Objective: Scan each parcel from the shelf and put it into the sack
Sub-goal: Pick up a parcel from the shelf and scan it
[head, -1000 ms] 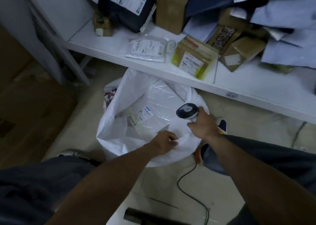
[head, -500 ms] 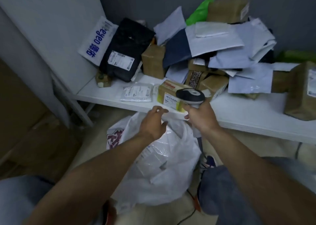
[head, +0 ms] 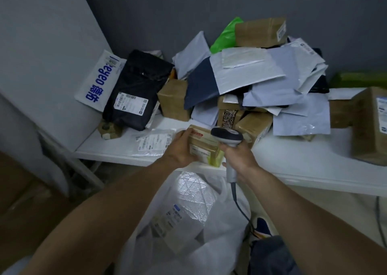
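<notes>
A small brown cardboard box [head: 204,147] with a white label and yellow tape sits at the front edge of the white shelf [head: 293,159]. My left hand [head: 181,149] grips its left end. My right hand [head: 238,155] holds a grey barcode scanner [head: 227,137] by its handle, its head just right of and over the box. Below the shelf stands the open white sack [head: 219,233], with a bubble-wrapped parcel [head: 184,212] inside it.
The shelf carries a pile of parcels: a black mailer [head: 136,90], a white bag with blue print [head: 100,82], several grey mailers [head: 247,73], brown boxes [head: 260,32], a flat clear packet [head: 152,142]. A large box [head: 370,124] stands at right. The scanner cable [head: 238,203] hangs down.
My view rose from the sack to the shelf. My left hand left the sack's rim and took hold of the small brown box; my right hand brought the scanner up beside it.
</notes>
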